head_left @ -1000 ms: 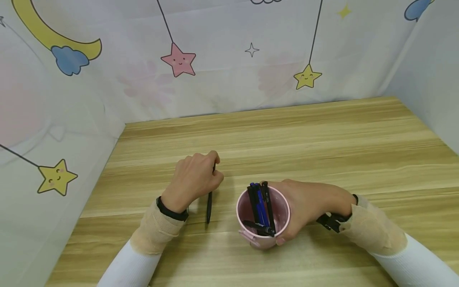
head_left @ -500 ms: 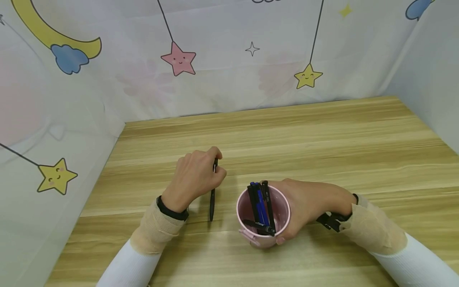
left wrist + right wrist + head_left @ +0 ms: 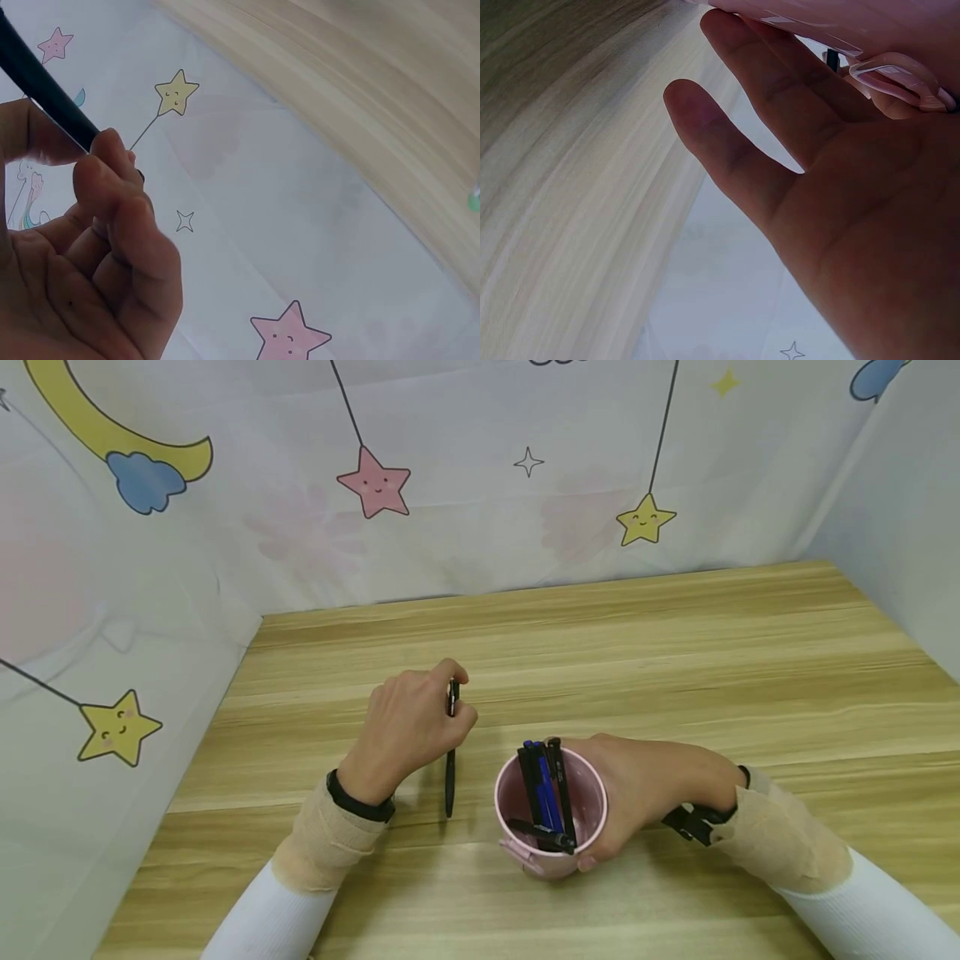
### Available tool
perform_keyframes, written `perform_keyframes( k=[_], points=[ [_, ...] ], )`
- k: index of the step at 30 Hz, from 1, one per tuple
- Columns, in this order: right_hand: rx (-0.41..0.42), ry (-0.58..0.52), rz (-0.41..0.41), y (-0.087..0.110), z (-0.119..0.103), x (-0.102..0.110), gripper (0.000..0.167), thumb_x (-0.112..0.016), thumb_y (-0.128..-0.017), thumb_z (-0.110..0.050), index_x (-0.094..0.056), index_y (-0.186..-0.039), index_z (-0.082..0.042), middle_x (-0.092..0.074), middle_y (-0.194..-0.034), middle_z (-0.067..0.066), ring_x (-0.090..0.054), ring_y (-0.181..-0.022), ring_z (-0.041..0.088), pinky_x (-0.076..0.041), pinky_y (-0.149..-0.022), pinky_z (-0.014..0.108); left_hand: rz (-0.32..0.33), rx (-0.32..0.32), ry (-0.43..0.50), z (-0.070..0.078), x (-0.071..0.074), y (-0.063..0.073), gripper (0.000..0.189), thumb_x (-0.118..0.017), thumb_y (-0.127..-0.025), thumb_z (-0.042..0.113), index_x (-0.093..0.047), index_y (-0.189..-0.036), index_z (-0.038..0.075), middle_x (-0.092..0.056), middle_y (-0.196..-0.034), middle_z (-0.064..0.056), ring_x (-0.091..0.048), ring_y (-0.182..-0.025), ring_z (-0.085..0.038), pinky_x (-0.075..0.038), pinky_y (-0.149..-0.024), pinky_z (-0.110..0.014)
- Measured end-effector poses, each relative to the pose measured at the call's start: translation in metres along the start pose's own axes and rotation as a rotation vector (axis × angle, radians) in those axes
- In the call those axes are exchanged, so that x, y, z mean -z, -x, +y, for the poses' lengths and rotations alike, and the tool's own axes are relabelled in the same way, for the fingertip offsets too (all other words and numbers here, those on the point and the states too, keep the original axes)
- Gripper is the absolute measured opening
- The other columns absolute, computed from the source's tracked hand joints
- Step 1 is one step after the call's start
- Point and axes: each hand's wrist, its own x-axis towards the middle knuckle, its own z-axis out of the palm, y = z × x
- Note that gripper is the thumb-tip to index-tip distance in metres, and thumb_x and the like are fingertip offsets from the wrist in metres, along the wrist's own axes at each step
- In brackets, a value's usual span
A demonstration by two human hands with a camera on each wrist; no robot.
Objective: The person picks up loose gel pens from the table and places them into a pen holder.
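In the head view my left hand [image 3: 408, 718] pinches a black pen [image 3: 450, 783] between thumb and fingers. The pen points toward me, left of a pink cup [image 3: 590, 783]. The left wrist view shows the pen's dark barrel [image 3: 46, 91] slanting up and left from the fingertips. My right hand [image 3: 641, 781] holds the cup from its right side, thumb near the front. Black pens [image 3: 561, 789] and a blue pen [image 3: 549, 802] lean inside, and another black pen [image 3: 540, 835] lies across near the front rim. Seen from the right wrist, some fingers [image 3: 761, 82] reach along the cup's glossy wall [image 3: 922, 34].
Both hands are over a wood-grain table [image 3: 712, 660]. White cloth [image 3: 465, 543] printed with stars and a moon hangs behind it and along the left side. A pale wall [image 3: 892, 535] borders the right.
My left hand has shifted slightly right and away from me with the pen, whose near end swung right toward the cup. The right hand and cup have stayed in place.
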Motion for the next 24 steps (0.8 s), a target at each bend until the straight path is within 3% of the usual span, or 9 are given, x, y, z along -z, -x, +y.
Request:
perform_keyframes(
  k=[8, 17, 24],
  points=[
    [0.001, -0.014, -0.004, -0.0005, -0.0004, -0.0001, 0.085, -0.094, -0.066, -0.028, -0.05, -0.138, -0.017, -0.066, -0.121, -0.01, -0.065, -0.11, 0.013, -0.051, -0.096, 0.035, 0.039, -0.013, 0.04, 0.0019, 0.0013, -0.001, 0.028, -0.058, -0.076, 0.013, -0.07, -0.102, 0.01, -0.045, -0.05, 0.011, -0.034, -0.038, -0.01, -0.025, -0.036, -0.028],
    [-0.01, -0.005, -0.002, 0.0, -0.0009, 0.0001, 0.085, -0.094, -0.066, -0.029, -0.05, -0.137, -0.019, -0.066, -0.12, -0.011, -0.065, -0.109, 0.013, -0.051, -0.095, 0.035, 0.215, -0.085, 0.105, 0.0048, 0.0026, -0.004, 0.029, -0.057, -0.075, 0.01, -0.069, -0.101, 0.007, -0.055, -0.058, 0.01, -0.04, -0.042, -0.007, -0.033, -0.039, -0.029],
    [-0.011, 0.005, 0.0, 0.0, -0.0006, 0.0006, 0.083, -0.094, -0.067, -0.032, -0.051, -0.137, -0.02, -0.066, -0.119, -0.011, -0.065, -0.108, 0.012, -0.052, -0.095, 0.035, 0.246, -0.097, 0.121, 0.0053, 0.0035, -0.004, 0.028, -0.057, -0.077, 0.01, -0.068, -0.102, 0.007, -0.059, -0.062, 0.007, -0.038, -0.043, -0.007, -0.033, -0.04, -0.029]
  ],
)
